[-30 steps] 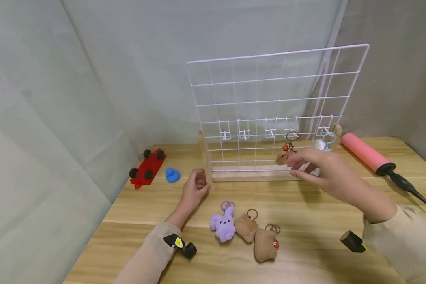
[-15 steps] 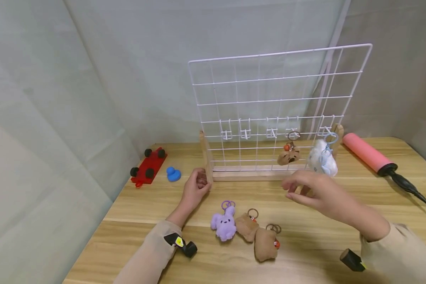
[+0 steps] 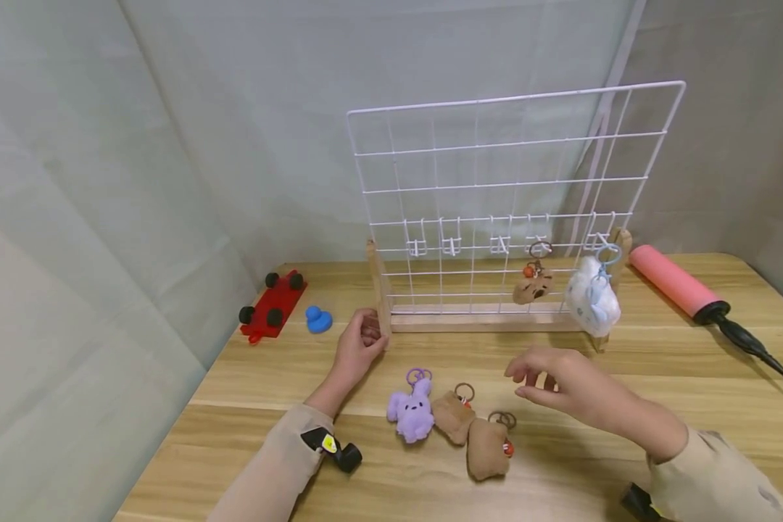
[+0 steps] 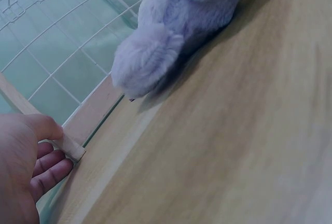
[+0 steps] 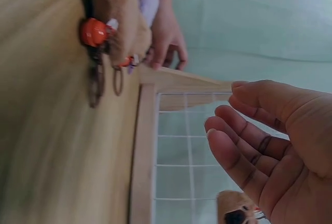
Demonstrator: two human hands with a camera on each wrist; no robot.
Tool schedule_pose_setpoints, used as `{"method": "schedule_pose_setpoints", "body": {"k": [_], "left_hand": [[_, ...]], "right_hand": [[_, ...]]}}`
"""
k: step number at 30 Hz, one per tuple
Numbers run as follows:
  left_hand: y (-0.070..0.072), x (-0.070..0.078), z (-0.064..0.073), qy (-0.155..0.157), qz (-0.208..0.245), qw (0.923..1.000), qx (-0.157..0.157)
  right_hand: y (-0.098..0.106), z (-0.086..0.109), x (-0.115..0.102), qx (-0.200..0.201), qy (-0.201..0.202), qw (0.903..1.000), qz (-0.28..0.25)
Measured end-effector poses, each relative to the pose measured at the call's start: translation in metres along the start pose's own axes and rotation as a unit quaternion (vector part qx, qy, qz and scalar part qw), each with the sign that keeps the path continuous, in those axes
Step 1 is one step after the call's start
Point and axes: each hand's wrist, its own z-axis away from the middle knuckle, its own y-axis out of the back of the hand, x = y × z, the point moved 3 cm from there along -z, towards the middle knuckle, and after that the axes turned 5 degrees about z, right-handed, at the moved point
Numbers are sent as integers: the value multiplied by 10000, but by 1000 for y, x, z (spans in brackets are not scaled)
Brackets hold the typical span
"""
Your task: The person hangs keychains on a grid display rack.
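My left hand [image 3: 359, 341] holds the left wooden foot [image 4: 70, 149] of a white wire grid rack [image 3: 515, 186], thumb on one side and fingers round the other. Over the table my right hand [image 3: 570, 384] hovers with loosely bent fingers and nothing between them. Just left of it lie two brown plush keychains [image 3: 487, 449] and a lilac plush keychain [image 3: 411, 413], each with a ring. From the rack's right-hand hooks hang a brown plush keychain with an orange bead [image 3: 533, 286] and a white-and-blue plush keychain [image 3: 592, 297].
Several white wire hooks [image 3: 451, 243] line the grid's lower part. A red toy base with black wheels [image 3: 277, 304] and a small blue duck [image 3: 317, 320] sit at left. At right lies a pink hand pump [image 3: 678, 283] with a black nozzle end.
My right hand has drawn away from the hanging brown keychain, coming down and nearer toward the plush keychains on the table. My left hand stays on the rack's foot.
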Motion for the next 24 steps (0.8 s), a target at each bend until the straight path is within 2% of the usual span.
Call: {"method": "schedule_pose_setpoints", "body": {"k": [8, 15, 24], "left_hand": [[0, 1, 0, -78, 35, 10000, -5], [0, 0, 0, 23, -70, 10000, -29], [1, -2, 0, 84, -129, 9999, -40]], "right_hand": [[-19, 4, 6, -185, 150, 9996, -168], [-34, 7, 10, -401, 13, 9988, -287], [-46, 7, 10, -502, 44, 9987, -78]]}}
